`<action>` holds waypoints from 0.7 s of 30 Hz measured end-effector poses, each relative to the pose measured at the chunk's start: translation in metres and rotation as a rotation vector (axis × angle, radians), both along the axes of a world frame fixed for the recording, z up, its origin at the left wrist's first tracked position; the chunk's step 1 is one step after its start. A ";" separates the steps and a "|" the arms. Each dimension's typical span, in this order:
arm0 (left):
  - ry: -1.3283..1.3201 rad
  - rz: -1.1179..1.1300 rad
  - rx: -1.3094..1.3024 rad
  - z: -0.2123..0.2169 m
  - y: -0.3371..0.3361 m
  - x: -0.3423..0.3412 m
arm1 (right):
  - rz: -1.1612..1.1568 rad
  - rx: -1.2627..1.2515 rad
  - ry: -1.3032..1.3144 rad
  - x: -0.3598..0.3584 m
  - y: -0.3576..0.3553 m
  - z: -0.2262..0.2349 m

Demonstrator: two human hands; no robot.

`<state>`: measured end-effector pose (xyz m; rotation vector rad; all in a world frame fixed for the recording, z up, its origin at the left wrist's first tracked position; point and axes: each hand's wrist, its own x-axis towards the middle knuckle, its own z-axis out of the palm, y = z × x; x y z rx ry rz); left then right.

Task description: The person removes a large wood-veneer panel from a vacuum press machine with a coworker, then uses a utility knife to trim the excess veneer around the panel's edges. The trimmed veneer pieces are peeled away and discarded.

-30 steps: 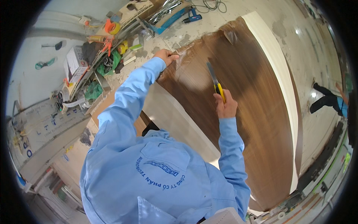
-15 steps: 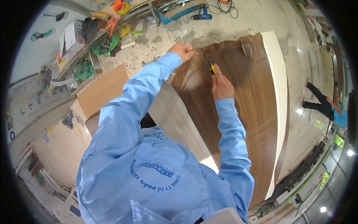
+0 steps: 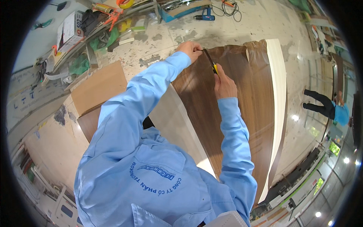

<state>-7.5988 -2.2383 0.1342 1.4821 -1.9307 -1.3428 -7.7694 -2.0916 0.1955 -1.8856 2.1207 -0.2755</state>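
A brown wood-grain sheet (image 3: pixel 242 87), crinkled at its far edge, is spread ahead. Over it a yellow-handled knife (image 3: pixel 215 69) is gripped by the right hand (image 3: pixel 226 84); whether the far-left corner is gripped by the left hand (image 3: pixel 190 51) cannot be told. Beyond, stained floor (image 3: pixel 261 24) is seen.

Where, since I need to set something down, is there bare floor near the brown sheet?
Bare floor lies between the blue power tool and the brown sheet, and between the white strip and the other person. Upper left is crowded: white box, orange caulking gun, green bags.
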 end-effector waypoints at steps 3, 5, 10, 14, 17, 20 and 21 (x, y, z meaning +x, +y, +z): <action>-0.053 -0.002 -0.057 0.010 0.005 -0.002 | -0.030 0.114 0.002 0.002 -0.012 0.008; -0.055 0.007 -0.072 0.016 0.008 -0.002 | -0.039 0.150 0.015 0.002 -0.016 0.014; 0.000 0.024 -0.061 0.021 0.010 0.000 | -0.019 0.085 0.019 -0.001 0.001 0.022; -0.072 -0.166 -0.038 0.019 0.007 0.001 | 0.017 -0.005 0.025 -0.006 0.024 0.019; -0.108 -0.228 -0.156 0.018 0.007 0.000 | 0.009 -0.051 -0.007 -0.008 0.029 0.012; -0.113 -0.206 -0.129 0.018 0.007 -0.001 | -0.031 -0.029 -0.020 -0.007 0.027 0.003; -0.106 -0.186 -0.129 0.018 0.007 0.000 | -0.038 -0.015 -0.008 -0.006 0.026 0.000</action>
